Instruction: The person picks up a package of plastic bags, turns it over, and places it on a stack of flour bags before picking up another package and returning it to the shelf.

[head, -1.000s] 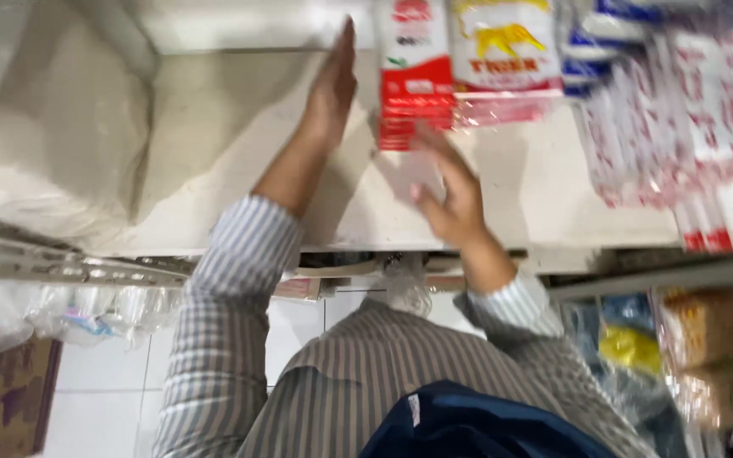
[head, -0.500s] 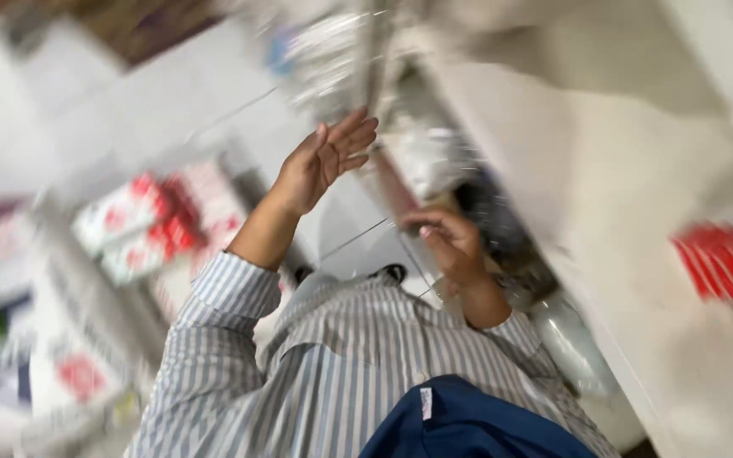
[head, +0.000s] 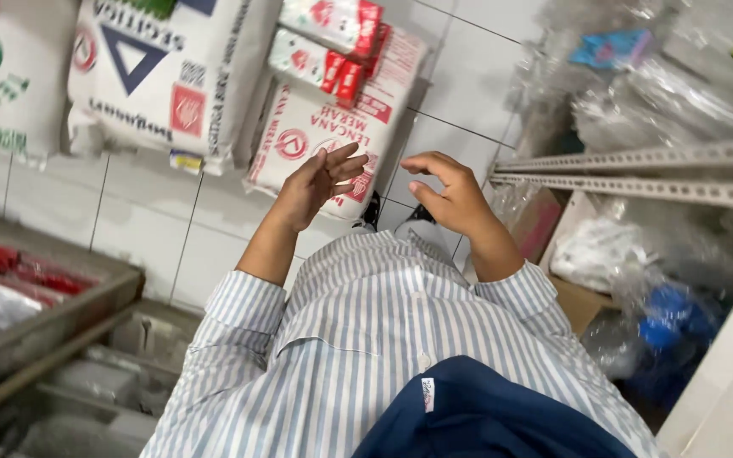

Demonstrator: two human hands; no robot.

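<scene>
Both hands have come away from the shelf packets: the left hand (head: 316,182) and right hand (head: 447,193) now hover open and empty above the white sack (head: 320,127) lying on the tiled floor (head: 129,220).

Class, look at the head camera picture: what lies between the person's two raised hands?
Nothing is held between the left hand and the right hand. Through the gap, the head view shows only white floor tiles and a white sack.

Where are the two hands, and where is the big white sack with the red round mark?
left hand (head: 314,185), head view, on the palm.
right hand (head: 451,197), head view, on its back.
white sack (head: 320,127), head view, on its printed front.
</scene>
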